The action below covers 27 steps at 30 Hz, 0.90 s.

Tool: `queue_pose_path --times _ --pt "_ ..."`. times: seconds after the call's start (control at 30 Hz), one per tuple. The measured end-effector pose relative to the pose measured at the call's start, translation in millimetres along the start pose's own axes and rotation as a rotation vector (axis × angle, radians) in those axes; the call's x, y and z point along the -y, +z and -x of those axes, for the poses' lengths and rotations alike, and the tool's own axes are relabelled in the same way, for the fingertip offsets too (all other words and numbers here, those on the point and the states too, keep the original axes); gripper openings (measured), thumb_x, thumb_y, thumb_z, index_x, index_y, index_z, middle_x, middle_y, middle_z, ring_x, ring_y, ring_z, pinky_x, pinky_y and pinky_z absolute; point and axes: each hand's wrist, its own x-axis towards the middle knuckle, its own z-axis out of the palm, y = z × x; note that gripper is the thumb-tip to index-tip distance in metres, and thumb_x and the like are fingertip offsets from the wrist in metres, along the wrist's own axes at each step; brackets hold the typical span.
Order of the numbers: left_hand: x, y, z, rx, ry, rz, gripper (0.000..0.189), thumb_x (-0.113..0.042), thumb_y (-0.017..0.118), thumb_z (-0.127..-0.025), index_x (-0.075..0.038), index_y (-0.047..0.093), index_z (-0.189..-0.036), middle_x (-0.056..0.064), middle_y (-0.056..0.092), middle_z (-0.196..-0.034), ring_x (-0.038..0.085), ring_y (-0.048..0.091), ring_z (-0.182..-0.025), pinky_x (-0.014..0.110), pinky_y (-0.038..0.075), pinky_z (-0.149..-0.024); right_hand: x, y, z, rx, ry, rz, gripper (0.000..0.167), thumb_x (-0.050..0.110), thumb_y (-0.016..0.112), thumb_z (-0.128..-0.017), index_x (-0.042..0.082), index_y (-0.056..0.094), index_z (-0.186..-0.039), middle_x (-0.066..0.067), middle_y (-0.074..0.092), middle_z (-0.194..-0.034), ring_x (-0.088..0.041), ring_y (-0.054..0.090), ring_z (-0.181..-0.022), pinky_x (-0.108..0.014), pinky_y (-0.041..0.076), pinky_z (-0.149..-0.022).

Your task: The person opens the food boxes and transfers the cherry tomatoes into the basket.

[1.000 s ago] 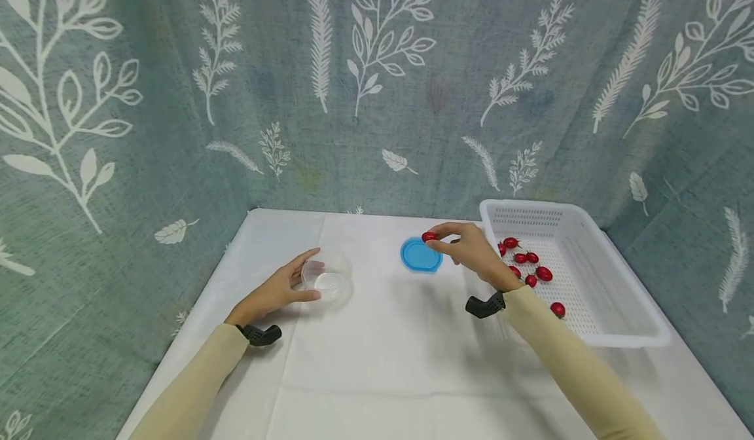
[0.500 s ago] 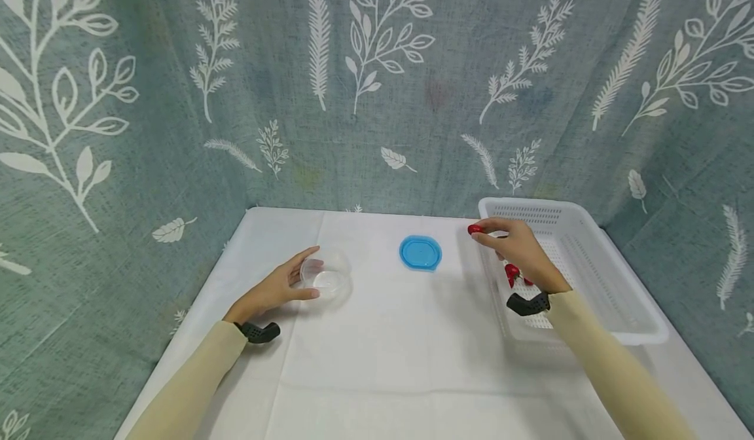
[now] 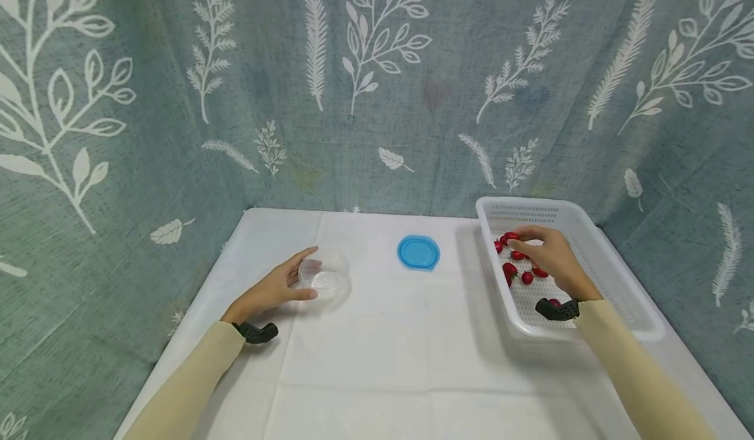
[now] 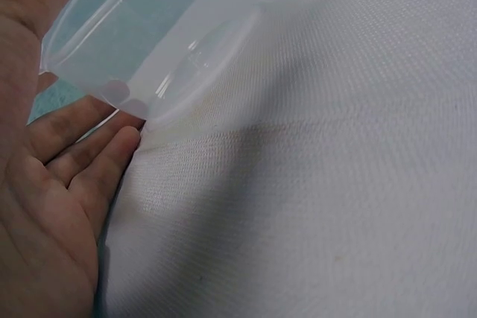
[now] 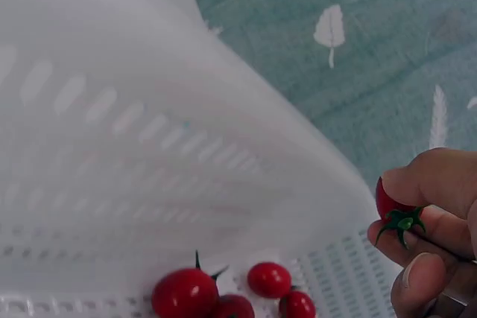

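My left hand grips a clear round plastic tub from its left side, thumb on the near side and fingers on the far side. The left wrist view shows several of its fingers low beside the tub's base, close to the cloth. Over at the right, my right hand is inside a white plastic basket. Between its thumb and fingers it pinches a cherry tomato with a green calyx. Several other cherry tomatoes lie on the basket floor below and beside this hand, some partly covered by it.
A blue lid lies flat between the tub and the basket. White cloth covers the table. Green-grey leaf-patterned fabric hangs behind and along both sides. The basket's raised wall stands between the lid and the tomatoes.
My right hand has moved rightward with the cherry tomato, from above the blue lid, over the basket's left rim, and down into the basket. The left hand and tub have stayed in place.
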Motion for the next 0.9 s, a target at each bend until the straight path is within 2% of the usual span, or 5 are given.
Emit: queue_pose_path --times 0.1,0.2,0.43,0.6,0.9 --pt "1.5 0.8 1.7 -0.003 -0.004 -0.005 0.101 -0.033 0.086 -0.087 -0.04 0.021 -0.164 0.007 0.013 -0.171 0.038 0.015 -0.155 0.054 0.025 -0.122 -8 -5 1.6 0.007 0.021 -0.001 0.063 0.049 0.069 -0.098 0.002 0.061 -0.139 -0.022 0.058 -0.14 -0.038 0.056 -0.121 -0.047 0.05 -0.092" --pt "2.3 1.4 2.3 -0.008 -0.008 -0.01 0.101 -0.033 0.086 -0.087 -0.04 0.021 -0.164 0.008 0.012 -0.171 0.04 0.015 -0.155 0.055 0.025 -0.122 -13 -10 3.3 0.003 0.043 0.013 0.064 0.05 0.066 -0.099 0.002 0.059 -0.14 -0.024 0.057 -0.141 -0.04 0.056 -0.119 -0.045 0.052 -0.088" --pt "1.7 0.0 5.0 -0.008 -0.01 -0.001 0.1 -0.032 0.086 -0.087 -0.044 0.021 -0.163 0.006 0.01 -0.171 0.038 0.013 -0.156 0.054 0.025 -0.123 -25 -19 10.0 0.027 0.08 0.064 0.054 0.039 0.065 -0.102 -0.002 0.06 -0.137 -0.023 0.062 -0.13 -0.031 0.056 -0.087 -0.033 0.049 -0.064" --pt "1.8 -1.4 7.4 -0.002 -0.004 0.001 0.1 -0.03 0.085 -0.088 -0.041 0.021 -0.164 0.006 0.009 -0.172 0.039 0.013 -0.156 0.054 0.025 -0.123 -34 -24 13.5 0.076 0.107 0.093 0.051 0.032 0.066 -0.101 -0.005 0.06 -0.135 -0.022 0.063 -0.117 -0.024 0.05 -0.075 -0.036 0.046 -0.063" --pt "3.0 -3.4 11.8 0.0 -0.01 -0.015 0.1 -0.03 0.085 -0.088 -0.04 0.021 -0.164 0.009 0.011 -0.171 0.039 0.014 -0.155 0.055 0.026 -0.121 -45 -25 14.4 0.164 0.18 0.149 0.046 0.025 0.07 -0.098 -0.006 0.062 -0.131 -0.025 0.066 -0.122 -0.037 0.055 -0.098 -0.035 0.05 -0.07"
